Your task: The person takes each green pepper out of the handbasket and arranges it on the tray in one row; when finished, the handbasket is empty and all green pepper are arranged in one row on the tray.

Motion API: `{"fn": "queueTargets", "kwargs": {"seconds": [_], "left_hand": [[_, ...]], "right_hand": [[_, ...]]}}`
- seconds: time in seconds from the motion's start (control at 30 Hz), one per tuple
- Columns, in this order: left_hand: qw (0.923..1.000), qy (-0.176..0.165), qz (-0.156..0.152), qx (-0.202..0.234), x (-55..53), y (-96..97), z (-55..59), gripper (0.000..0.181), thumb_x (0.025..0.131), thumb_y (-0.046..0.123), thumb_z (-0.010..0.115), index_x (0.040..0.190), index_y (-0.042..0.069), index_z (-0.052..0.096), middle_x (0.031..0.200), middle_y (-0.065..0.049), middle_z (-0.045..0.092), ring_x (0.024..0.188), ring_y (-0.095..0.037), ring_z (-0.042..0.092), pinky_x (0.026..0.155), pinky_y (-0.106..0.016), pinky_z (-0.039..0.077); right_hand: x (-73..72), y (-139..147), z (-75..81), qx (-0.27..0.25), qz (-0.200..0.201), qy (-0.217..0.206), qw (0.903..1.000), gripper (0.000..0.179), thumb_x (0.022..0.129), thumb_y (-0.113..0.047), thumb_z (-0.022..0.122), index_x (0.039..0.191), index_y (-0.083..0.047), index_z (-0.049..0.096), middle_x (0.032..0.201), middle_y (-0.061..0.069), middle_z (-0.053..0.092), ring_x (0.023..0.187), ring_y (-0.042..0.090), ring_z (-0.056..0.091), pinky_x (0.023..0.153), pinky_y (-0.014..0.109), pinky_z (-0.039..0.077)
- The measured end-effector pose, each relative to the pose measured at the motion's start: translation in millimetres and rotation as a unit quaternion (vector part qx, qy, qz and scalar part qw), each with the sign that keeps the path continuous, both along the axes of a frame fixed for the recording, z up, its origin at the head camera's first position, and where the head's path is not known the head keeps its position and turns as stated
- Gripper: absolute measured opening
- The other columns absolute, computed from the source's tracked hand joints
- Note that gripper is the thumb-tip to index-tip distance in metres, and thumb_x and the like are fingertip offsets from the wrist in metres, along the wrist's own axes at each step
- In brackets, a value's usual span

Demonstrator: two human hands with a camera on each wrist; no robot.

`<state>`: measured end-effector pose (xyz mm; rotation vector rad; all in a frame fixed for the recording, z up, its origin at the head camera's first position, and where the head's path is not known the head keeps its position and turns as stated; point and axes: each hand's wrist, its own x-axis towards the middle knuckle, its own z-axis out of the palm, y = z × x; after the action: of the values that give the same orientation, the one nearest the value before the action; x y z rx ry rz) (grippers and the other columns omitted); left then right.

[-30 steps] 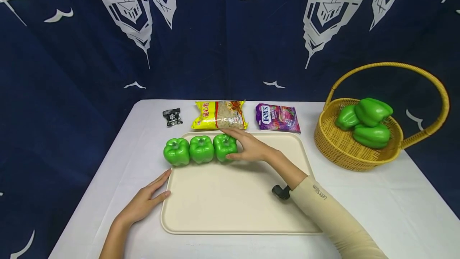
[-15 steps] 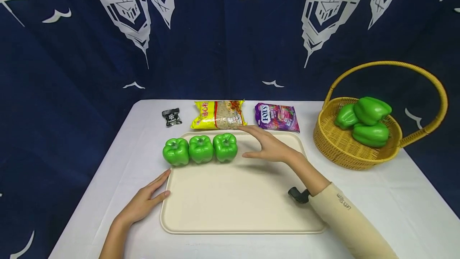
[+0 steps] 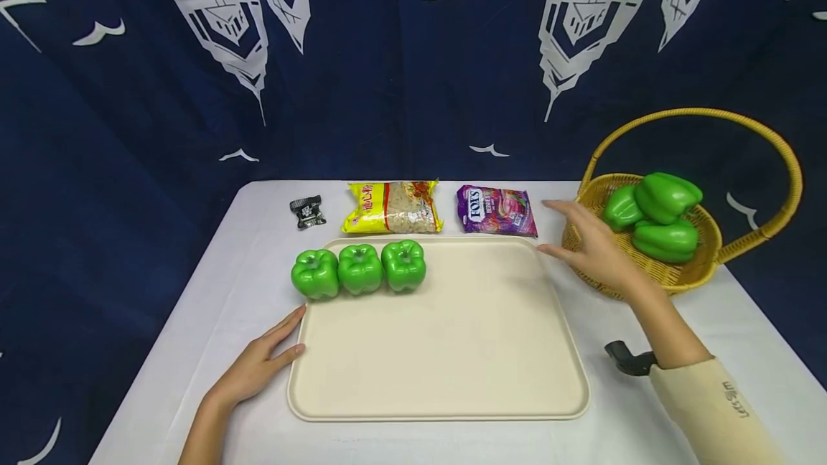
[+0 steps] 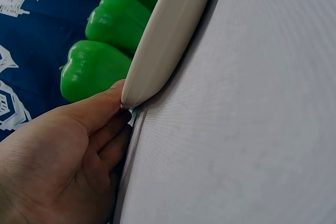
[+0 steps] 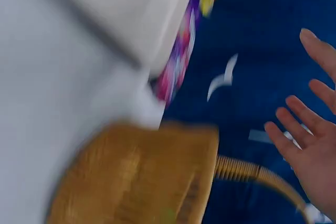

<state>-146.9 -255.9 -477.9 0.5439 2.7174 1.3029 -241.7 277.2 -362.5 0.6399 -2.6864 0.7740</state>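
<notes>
Three green bell peppers (image 3: 360,269) stand in a row at the far left of the beige tray (image 3: 446,350). My left hand (image 3: 258,361) rests at the tray's left edge with straight fingers; in the left wrist view the thumb touches the rim. Over the left side of a wicker basket (image 3: 636,275), my right hand (image 3: 597,250) is held with fingers spread and nothing in it. Inside that basket lie three more green bell peppers (image 3: 668,196). The right wrist view shows the right palm (image 5: 320,150) with the fingers apart above the basket (image 5: 136,177).
Behind the tray lie a small black packet (image 3: 308,212), a yellow bag (image 3: 394,207) and a purple candy bag (image 3: 496,210). The basket's tall handle (image 3: 698,113) arches above its right side. A navy printed cloth (image 3: 400,92) hangs behind the white table (image 3: 194,321).
My right hand has let go of the rightmost bell pepper in the row and moved right to the basket. The left hand has stayed at the tray's edge.
</notes>
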Motion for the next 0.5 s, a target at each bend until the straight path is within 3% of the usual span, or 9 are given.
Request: {"fn": "queueTargets", "kwargs": {"seconds": [0.23, 0.37, 0.5], "left_hand": [[1.0000, -0.002, 0.002, -0.002, 1.1, -0.3, 0.1, 0.061, 0.092, 0.032, 0.056, 0.145, 0.015, 0.032, 0.149, -0.006, 0.028, 0.135, -0.030, 0.023, 0.097, -0.001, 0.011], [1.0000, -0.001, 0.004, -0.004, 1.1, -0.3, 0.4, 0.060, 0.092, 0.031, 0.057, 0.145, 0.015, 0.032, 0.149, -0.006, 0.028, 0.135, -0.031, 0.024, 0.096, -0.001, 0.011], [0.9999, -0.002, 0.006, -0.008, 0.8, 0.7, 0.9, 0.060, 0.092, 0.032, 0.056, 0.145, 0.016, 0.032, 0.149, -0.006, 0.028, 0.135, -0.030, 0.024, 0.096, -0.001, 0.011]], "right_hand": [[-7.2, 79.4, 16.4, -0.007, -0.126, 0.045, 0.9910, 0.075, 0.078, -0.019, 0.075, 0.141, -0.006, 0.035, 0.138, 0.027, 0.033, 0.125, 0.047, 0.027, 0.098, 0.065, 0.021], [-12.7, 117.8, 20.6, -0.004, -0.192, 0.027, 0.9809, 0.086, 0.083, -0.027, 0.071, 0.148, -0.011, 0.018, 0.146, 0.028, 0.018, 0.129, 0.049, 0.017, 0.098, 0.067, 0.016], [-19.3, 144.5, 17.7, 0.007, -0.232, -0.007, 0.9727, 0.090, 0.085, -0.034, 0.066, 0.149, -0.011, 0.007, 0.148, 0.029, 0.008, 0.131, 0.051, 0.009, 0.099, 0.068, 0.014]]}}
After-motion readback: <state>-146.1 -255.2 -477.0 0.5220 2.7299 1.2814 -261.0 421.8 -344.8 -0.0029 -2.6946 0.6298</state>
